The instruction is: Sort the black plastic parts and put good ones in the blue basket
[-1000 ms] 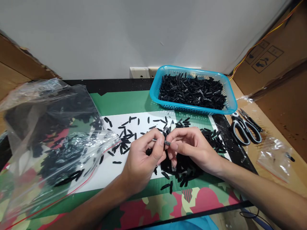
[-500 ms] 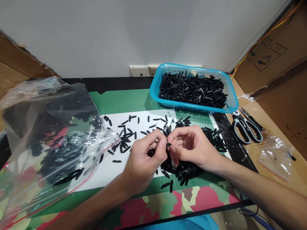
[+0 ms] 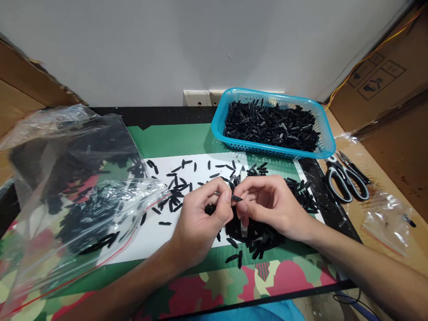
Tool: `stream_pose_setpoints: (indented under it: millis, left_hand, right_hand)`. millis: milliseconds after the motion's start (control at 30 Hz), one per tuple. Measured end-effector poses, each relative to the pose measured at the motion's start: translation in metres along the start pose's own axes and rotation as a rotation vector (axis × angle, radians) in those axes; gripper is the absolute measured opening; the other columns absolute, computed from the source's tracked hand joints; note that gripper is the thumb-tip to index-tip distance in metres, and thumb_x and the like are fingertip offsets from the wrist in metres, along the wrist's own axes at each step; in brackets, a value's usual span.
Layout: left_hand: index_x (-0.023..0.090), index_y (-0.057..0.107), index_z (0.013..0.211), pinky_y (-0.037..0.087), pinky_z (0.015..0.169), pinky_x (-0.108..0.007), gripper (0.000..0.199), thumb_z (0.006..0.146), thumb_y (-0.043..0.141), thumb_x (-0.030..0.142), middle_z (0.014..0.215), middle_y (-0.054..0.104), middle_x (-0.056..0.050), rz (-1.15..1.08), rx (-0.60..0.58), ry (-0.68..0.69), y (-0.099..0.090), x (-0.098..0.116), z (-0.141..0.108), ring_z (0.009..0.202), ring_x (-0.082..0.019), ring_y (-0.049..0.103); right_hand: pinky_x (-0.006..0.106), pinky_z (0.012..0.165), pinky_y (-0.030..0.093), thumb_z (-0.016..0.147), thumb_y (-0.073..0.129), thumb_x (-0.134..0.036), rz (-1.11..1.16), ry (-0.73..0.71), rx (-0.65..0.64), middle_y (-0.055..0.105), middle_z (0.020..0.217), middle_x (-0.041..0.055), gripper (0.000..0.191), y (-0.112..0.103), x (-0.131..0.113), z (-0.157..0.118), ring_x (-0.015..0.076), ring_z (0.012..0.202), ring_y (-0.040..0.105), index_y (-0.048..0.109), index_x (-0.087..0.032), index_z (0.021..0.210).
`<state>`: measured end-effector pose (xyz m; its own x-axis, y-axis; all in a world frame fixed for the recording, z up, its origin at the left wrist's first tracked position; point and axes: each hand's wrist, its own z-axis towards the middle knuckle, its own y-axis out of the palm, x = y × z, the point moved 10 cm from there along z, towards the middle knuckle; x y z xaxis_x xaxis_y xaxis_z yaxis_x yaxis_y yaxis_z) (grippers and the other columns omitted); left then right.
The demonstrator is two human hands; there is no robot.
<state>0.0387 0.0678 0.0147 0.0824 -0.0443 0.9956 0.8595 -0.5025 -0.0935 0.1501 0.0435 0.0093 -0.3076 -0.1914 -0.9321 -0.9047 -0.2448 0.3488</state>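
Observation:
Between the fingertips of my two hands is a small, slim black piece [image 3: 236, 198], pinched from both sides. My left hand [image 3: 204, 206] has its thumb and forefinger closed at the left end, and my right hand [image 3: 267, 200] pinches the right end. Beneath them lies a heap of similar black pieces [image 3: 259, 243], with a narrow pale tool [image 3: 244, 229] lying in it, partly hidden by my right hand. More loose black pieces [image 3: 175, 194] are scattered on the white sheet [image 3: 140, 247] to the left.
A blue basket [image 3: 219, 127] full of black pieces stands at the back. On the left lies a clear zip bag [image 3: 83, 218] holding more. Scissors [image 3: 346, 180] and a small clear bag [image 3: 386, 225] lie at right. Cardboard [image 3: 397, 120] stands beyond.
More of the black piece shows between my fingertips now, lying nearly level. Both hands stay in almost the same place, and the view has shifted slightly.

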Motion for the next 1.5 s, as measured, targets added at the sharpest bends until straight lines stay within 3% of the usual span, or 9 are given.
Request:
stream_pose_setpoints:
  millis: [167, 267, 367, 467, 700, 900, 1100, 1333, 1500]
  left_hand:
    - [0.021, 0.051, 0.078, 0.030, 0.050, -0.022, 0.034, 0.109, 0.056, 0.036, 0.053, 0.041, 0.008, 0.001, -0.003, -0.005, 0.000, 0.001, 0.001, 0.047, -0.008, 0.034]
    - [0.021, 0.051, 0.079, 0.028, 0.050, -0.022, 0.036, 0.109, 0.056, 0.040, 0.052, 0.044, 0.008, -0.023, -0.002, -0.018, 0.001, 0.001, 0.002, 0.048, -0.008, 0.034]
    - [0.021, 0.051, 0.080, 0.029, 0.050, -0.021, 0.036, 0.110, 0.056, 0.041, 0.051, 0.046, 0.008, -0.085, 0.027, -0.032, -0.002, 0.001, 0.006, 0.047, -0.007, 0.037]
    - [0.022, 0.049, 0.081, 0.032, 0.048, -0.020, 0.036, 0.111, 0.052, 0.043, 0.050, 0.045, 0.009, -0.201, 0.044, -0.070, -0.002, -0.002, 0.009, 0.044, -0.008, 0.038]
    - [0.023, 0.052, 0.090, 0.035, 0.046, -0.019, 0.032, 0.108, 0.054, 0.049, 0.059, 0.044, 0.009, -0.272, 0.033, -0.146, 0.004, -0.010, 0.009, 0.046, -0.008, 0.040]
    - [0.025, 0.050, 0.097, 0.033, 0.047, -0.021, 0.030, 0.109, 0.052, 0.053, 0.066, 0.046, 0.008, -0.248, -0.043, -0.136, 0.012, -0.011, 0.005, 0.050, -0.009, 0.040]
    - [0.025, 0.053, 0.102, 0.036, 0.055, -0.020, 0.027, 0.111, 0.049, 0.049, 0.068, 0.046, 0.009, -0.161, -0.069, -0.118, 0.014, -0.011, 0.004, 0.054, -0.007, 0.043]
    - [0.024, 0.053, 0.104, 0.032, 0.051, -0.020, 0.024, 0.111, 0.050, 0.046, 0.052, 0.048, 0.011, -0.308, -0.048, -0.155, 0.011, -0.009, 0.006, 0.045, -0.008, 0.040]
    - [0.021, 0.056, 0.094, 0.033, 0.049, -0.021, 0.033, 0.111, 0.051, 0.048, 0.050, 0.049, 0.010, -0.322, -0.121, -0.136, 0.018, -0.006, 0.005, 0.043, -0.006, 0.037]
  right_hand:
    - [0.027, 0.059, 0.052, 0.096, 0.076, -0.040, -0.166, -0.071, 0.025, 0.070, 0.072, 0.0002, 0.023, -0.002, -0.010, -0.002, 0.0143, 0.061, 0.066, 0.069, -0.018, 0.096]
    - [0.032, 0.072, 0.051, 0.098, 0.066, -0.026, -0.626, -0.320, 0.081, 0.073, 0.079, 0.0024, 0.009, -0.002, -0.036, -0.008, 0.0166, 0.071, 0.065, 0.069, -0.019, 0.093]
    - [0.043, 0.089, 0.045, 0.099, 0.059, -0.017, -1.202, -0.578, 0.111, 0.075, 0.087, 0.0064, 0.011, 0.011, -0.051, -0.016, 0.0220, 0.083, 0.065, 0.070, -0.017, 0.097]
    - [0.048, 0.099, 0.041, 0.104, 0.058, -0.020, -1.443, -0.605, 0.111, 0.077, 0.107, 0.0121, 0.017, 0.015, -0.045, -0.015, 0.0286, 0.104, 0.065, 0.070, -0.015, 0.114]
    - [0.040, 0.085, 0.048, 0.105, 0.063, -0.017, -1.171, -0.772, 0.024, 0.078, 0.106, 0.0095, 0.016, 0.038, -0.050, -0.034, 0.0235, 0.098, 0.066, 0.068, -0.018, 0.120]
    - [0.039, 0.088, 0.048, 0.108, 0.061, -0.021, -0.937, -0.554, 0.005, 0.078, 0.104, 0.0070, 0.013, 0.027, -0.044, -0.022, 0.0214, 0.095, 0.067, 0.068, -0.020, 0.119]
    - [0.034, 0.088, 0.047, 0.105, 0.067, -0.018, -0.771, -0.409, -0.037, 0.073, 0.093, 0.0019, 0.008, 0.019, -0.038, -0.013, 0.0174, 0.088, 0.064, 0.070, -0.020, 0.098]
    - [0.028, 0.077, 0.051, 0.104, 0.069, -0.024, -0.469, -0.336, 0.148, 0.069, 0.090, 0.0011, 0.008, -0.010, -0.041, -0.009, 0.0153, 0.081, 0.064, 0.068, -0.020, 0.097]
    - [0.027, 0.070, 0.056, 0.101, 0.074, -0.029, -0.223, -0.273, 0.185, 0.072, 0.088, 0.0009, 0.010, -0.017, -0.029, -0.007, 0.0145, 0.073, 0.069, 0.068, -0.022, 0.099]
